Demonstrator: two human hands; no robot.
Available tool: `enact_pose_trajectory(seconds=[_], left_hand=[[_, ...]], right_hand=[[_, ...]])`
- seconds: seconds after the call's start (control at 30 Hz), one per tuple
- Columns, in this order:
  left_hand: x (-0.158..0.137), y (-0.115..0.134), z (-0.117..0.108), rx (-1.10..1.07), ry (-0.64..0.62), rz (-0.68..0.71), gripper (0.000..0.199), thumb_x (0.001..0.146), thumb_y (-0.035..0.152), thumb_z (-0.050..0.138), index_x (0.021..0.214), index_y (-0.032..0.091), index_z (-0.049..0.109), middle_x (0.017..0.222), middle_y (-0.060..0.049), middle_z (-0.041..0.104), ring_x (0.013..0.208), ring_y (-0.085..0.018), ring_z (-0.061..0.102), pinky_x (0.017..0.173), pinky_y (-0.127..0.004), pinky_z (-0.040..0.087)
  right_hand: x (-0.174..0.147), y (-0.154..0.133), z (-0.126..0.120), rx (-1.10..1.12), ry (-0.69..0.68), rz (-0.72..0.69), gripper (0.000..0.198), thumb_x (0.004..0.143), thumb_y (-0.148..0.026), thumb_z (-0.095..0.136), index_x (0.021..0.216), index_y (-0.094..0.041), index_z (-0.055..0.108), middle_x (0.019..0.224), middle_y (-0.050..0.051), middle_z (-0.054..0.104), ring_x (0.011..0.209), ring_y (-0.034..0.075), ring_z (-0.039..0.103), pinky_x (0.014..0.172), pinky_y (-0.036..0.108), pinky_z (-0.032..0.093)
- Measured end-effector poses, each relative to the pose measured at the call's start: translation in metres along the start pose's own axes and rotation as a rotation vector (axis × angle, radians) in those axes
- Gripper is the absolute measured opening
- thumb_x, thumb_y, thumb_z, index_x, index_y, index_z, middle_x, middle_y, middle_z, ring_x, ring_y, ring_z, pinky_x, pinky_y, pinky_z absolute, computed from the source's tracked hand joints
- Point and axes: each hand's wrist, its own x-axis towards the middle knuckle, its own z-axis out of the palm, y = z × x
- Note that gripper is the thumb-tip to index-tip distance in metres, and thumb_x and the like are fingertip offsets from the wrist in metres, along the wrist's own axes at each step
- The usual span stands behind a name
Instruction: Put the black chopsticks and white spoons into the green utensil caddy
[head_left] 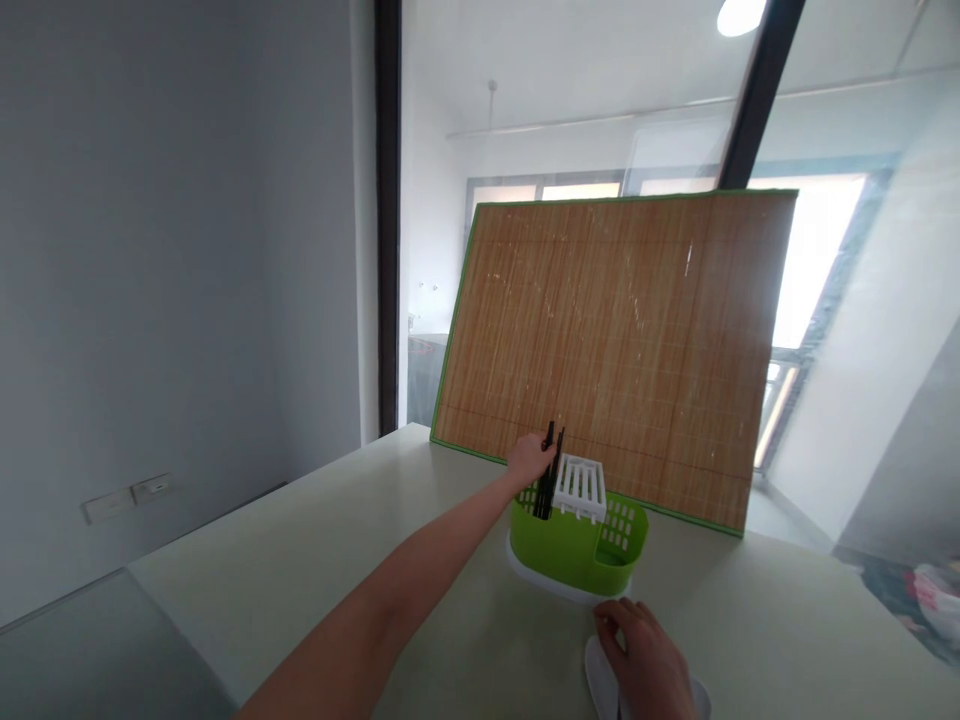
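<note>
A green plastic utensil holder (577,545) with a white slotted insert (580,487) stands on a white base on the pale table (315,560). My left hand (531,460) reaches out over its left side and pinches the tops of black chopsticks (550,475), which stand upright in the holder. My right hand (649,660) rests low on the table just in front of the holder, fingers curled over a white spoon-like object (600,672) that is mostly hidden under the hand.
A large bamboo mat with a green border (615,350) leans upright behind the holder against a glass wall. A grey wall (150,300) with a socket plate stands at the left. The table edge falls away at the left and right.
</note>
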Motion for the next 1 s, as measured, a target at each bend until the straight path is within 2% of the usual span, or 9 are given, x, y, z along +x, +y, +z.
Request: enact_pose_trajectory(seconds=[0.27, 0.33, 0.43, 0.53, 0.67, 0.83, 1.0], left_hand=[[0.001, 0.000, 0.001, -0.097, -0.028, 0.031, 0.025, 0.082, 0.034, 0.052, 0.082, 0.013, 0.067, 0.074, -0.005, 0.066, 0.069, -0.018, 0.061, 0.062, -0.025, 0.043], [-0.002, 0.001, -0.005, -0.116, 0.000, 0.036, 0.025, 0.081, 0.033, 0.054, 0.087, 0.013, 0.067, 0.079, -0.006, 0.068, 0.074, -0.019, 0.062, 0.065, -0.026, 0.044], [-0.016, 0.003, -0.020, -0.149, 0.103, 0.057, 0.032, 0.084, 0.035, 0.050, 0.106, 0.016, 0.062, 0.098, -0.008, 0.066, 0.086, -0.019, 0.060, 0.074, -0.028, 0.044], [-0.047, 0.003, -0.033, -0.194, 0.226, 0.073, 0.035, 0.088, 0.034, 0.043, 0.118, 0.019, 0.053, 0.108, -0.006, 0.062, 0.083, -0.015, 0.058, 0.075, -0.027, 0.044], [-0.106, -0.001, -0.032, -0.409, 0.347, 0.112, 0.029, 0.088, 0.030, 0.043, 0.113, 0.020, 0.054, 0.100, -0.004, 0.062, 0.066, -0.010, 0.053, 0.061, -0.022, 0.043], [-0.171, -0.008, -0.002, -0.547, 0.258, 0.057, 0.024, 0.088, 0.027, 0.044, 0.107, 0.020, 0.057, 0.092, -0.002, 0.062, 0.060, -0.009, 0.049, 0.053, -0.020, 0.038], [-0.199, -0.009, 0.021, -0.591, 0.168, -0.039, 0.021, 0.085, 0.029, 0.048, 0.096, 0.019, 0.063, 0.076, 0.000, 0.061, 0.057, -0.010, 0.048, 0.052, -0.021, 0.038]], right_hand=[[0.000, 0.003, -0.003, -0.005, -0.080, 0.040, 0.023, 0.086, -0.029, 0.038, 0.088, -0.027, 0.061, 0.082, 0.001, 0.062, 0.084, 0.019, 0.059, 0.071, 0.030, 0.041], [0.001, 0.005, -0.005, -0.005, -0.097, 0.054, 0.024, 0.086, -0.030, 0.038, 0.086, -0.027, 0.062, 0.082, 0.001, 0.062, 0.084, 0.019, 0.059, 0.071, 0.030, 0.040], [0.001, 0.007, -0.013, 0.012, -0.108, 0.055, 0.026, 0.086, -0.034, 0.038, 0.082, -0.028, 0.063, 0.081, 0.001, 0.062, 0.084, 0.018, 0.058, 0.072, 0.030, 0.039], [-0.001, 0.008, -0.021, 0.035, -0.124, 0.047, 0.028, 0.086, -0.039, 0.039, 0.081, -0.028, 0.064, 0.081, 0.001, 0.063, 0.084, 0.019, 0.058, 0.072, 0.029, 0.039], [-0.003, 0.008, -0.021, 0.039, -0.183, 0.030, 0.025, 0.082, -0.039, 0.044, 0.083, -0.026, 0.066, 0.081, 0.002, 0.064, 0.082, 0.018, 0.059, 0.071, 0.028, 0.039], [-0.002, 0.009, -0.008, -0.060, -0.176, -0.014, 0.022, 0.080, -0.029, 0.046, 0.074, -0.023, 0.066, 0.078, 0.004, 0.065, 0.081, 0.021, 0.059, 0.069, 0.030, 0.040], [0.003, 0.009, -0.004, -0.015, -0.063, -0.123, 0.024, 0.084, -0.030, 0.045, 0.072, -0.024, 0.065, 0.073, 0.002, 0.063, 0.076, 0.020, 0.058, 0.071, 0.031, 0.042]])
